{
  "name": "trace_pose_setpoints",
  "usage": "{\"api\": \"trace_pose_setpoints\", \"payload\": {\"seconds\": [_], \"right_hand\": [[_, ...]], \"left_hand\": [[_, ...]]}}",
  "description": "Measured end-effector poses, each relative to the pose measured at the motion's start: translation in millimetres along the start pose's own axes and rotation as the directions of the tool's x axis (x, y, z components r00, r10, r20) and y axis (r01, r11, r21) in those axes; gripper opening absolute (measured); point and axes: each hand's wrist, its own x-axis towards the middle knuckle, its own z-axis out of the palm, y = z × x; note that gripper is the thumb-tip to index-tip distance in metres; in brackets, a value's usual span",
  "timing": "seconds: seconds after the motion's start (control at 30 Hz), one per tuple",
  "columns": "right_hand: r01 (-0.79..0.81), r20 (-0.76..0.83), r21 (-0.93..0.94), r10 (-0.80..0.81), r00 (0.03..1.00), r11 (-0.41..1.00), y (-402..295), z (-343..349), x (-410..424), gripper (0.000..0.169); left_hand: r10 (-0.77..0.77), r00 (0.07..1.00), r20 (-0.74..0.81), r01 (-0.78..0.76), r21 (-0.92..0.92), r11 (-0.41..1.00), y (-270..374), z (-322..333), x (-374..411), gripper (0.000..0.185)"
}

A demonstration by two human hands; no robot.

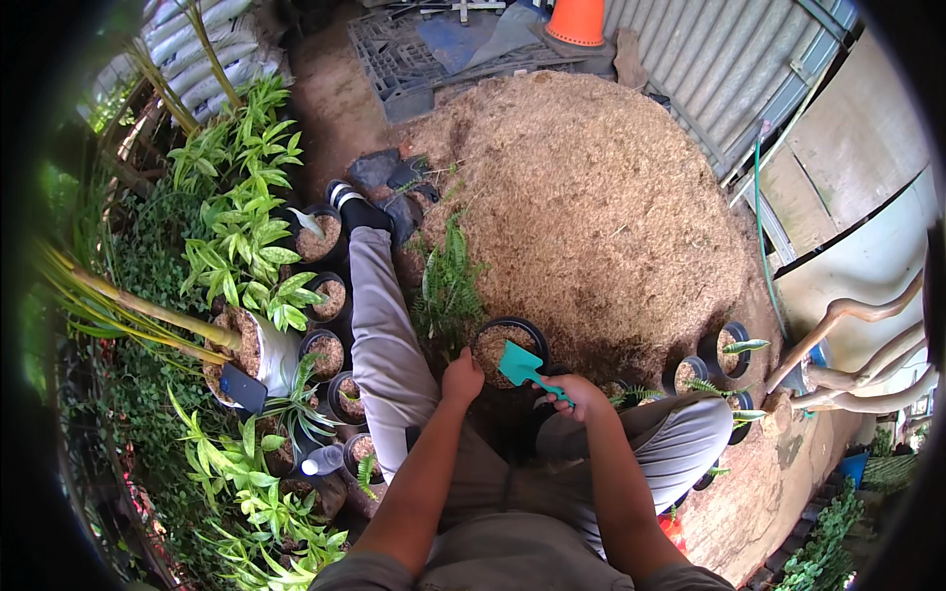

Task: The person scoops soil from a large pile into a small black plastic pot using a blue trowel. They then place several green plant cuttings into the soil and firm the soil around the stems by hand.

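My right hand (579, 397) grips the handle of a teal hand trowel (519, 363). The trowel's blade lies over a round black plastic pot (542, 341) filled with brown, shredded growing medium (491, 351). My left hand (463, 377) is at the left side of this pot, its fingers curled; whether it holds the rim or a fern stem I cannot tell. Green fern fronds (449, 284) stand just beyond my left hand. A large mound of light brown shredded material (591, 207) rises beyond the pot.
Small black pots (323, 354) line my left leg, beside a clear bottle (323, 460) and a smartphone (243, 389) on a white planter (272, 354). More potted plants (728, 351) stand at the right. Dark stones (375, 168), a black plastic pallet (399, 74) and an orange cone (577, 22) lie farther off.
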Motion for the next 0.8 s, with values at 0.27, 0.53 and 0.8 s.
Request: {"api": "trace_pose_setpoints", "payload": {"seconds": [0.27,0.53,0.8], "right_hand": [[0.252,-0.088,0.244,-0.237,0.968,0.937,-18.5,2.1,-58.2,0.032],[0.542,-0.563,-0.225,-0.562,0.606,0.81,-14.4,-0.1,-43.5,0.026],[0.357,-0.352,-0.081,-0.361,0.863,0.931,-10.1,-4.5,-28.3,0.024]], "left_hand": [[-0.038,0.999,-0.039,0.034,-0.097,0.995,-4.1,-2.4,-1.1,0.042],[-0.181,0.976,0.122,0.218,-0.518,0.827,-4.1,3.8,2.5,0.037],[-0.18,0.983,0.04,0.161,-0.663,0.731,0.4,0.5,3.3,0.021]]}}
